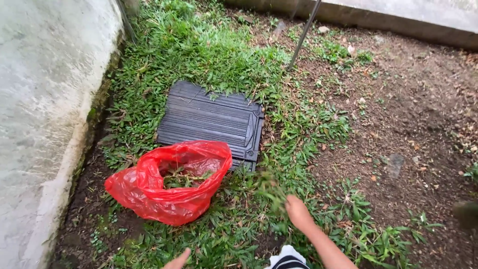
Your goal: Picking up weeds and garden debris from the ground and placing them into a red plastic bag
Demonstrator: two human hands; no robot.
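Note:
My right hand (pixel 298 211) is low in the middle of the view, closed around a blurred bunch of pulled green weeds (pixel 271 192) held above the grass. Only the fingertips of my left hand (pixel 178 260) show at the bottom edge, over the grass, holding nothing that I can see. An open red plastic bag (pixel 169 182) lies on the grass to the left of my right hand, with green cuttings inside it.
A black ribbed rubber mat (pixel 211 122) lies on the grass behind the bag. A concrete wall (pixel 45 99) runs along the left. Bare soil (pixel 413 114) spreads to the right. A thin metal rod (pixel 303 32) stands at the top, and a concrete kerb (pixel 398 17) crosses the top right.

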